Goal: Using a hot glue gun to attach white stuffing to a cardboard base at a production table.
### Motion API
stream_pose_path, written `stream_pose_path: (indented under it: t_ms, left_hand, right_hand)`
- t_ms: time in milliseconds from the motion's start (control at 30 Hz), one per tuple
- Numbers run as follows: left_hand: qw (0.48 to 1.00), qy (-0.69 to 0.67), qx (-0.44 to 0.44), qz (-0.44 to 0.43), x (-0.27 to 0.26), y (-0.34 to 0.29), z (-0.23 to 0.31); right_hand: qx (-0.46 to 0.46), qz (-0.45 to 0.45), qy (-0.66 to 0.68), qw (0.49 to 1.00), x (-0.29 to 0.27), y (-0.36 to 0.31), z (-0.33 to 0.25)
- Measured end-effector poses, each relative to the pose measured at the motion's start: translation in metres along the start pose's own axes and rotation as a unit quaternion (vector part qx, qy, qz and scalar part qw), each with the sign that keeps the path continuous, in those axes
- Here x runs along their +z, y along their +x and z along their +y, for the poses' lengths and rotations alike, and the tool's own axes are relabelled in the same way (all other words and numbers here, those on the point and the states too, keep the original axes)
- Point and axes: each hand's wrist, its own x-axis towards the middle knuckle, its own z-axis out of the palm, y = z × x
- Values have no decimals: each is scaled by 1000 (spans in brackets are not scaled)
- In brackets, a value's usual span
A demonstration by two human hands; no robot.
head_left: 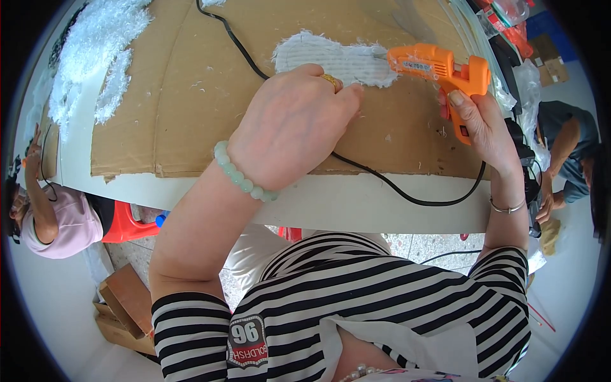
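A white fabric piece [318, 54], sole-shaped with frayed edges and ribbed rows, lies flat on a brown cardboard sheet [210, 121]. Over its near edge rests my left hand [296, 114], fingers curled and thumb close to the index finger; the palm side and most fingertips are hidden. My right hand [480, 124] is wrapped around the handle of an orange glue gun [439, 67]. The gun's nozzle points left and meets the right end of the fabric piece. A black cord [407, 198] loops near the table edge below the gun.
White shaggy fabric [95, 51] is heaped at the far left. Clear plastic and red items [512, 25] crowd the far right. One person [63, 219] sits left, beside a red stool [130, 223]; another [566, 146] is at the right. Cardboard boxes [127, 305] stand on the floor.
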Motion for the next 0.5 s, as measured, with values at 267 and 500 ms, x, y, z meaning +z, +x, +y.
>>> stream_pose_path:
  t_ms: [267,500]
  left_hand:
    - [1000,1,7,7,3,0,-2]
    - [1000,-3,5,14,2,-1,-1]
  right_hand:
    - [-7,-59,-39,997,-2,6,-8]
    - [-1,-92,-93,991,2,18,-20]
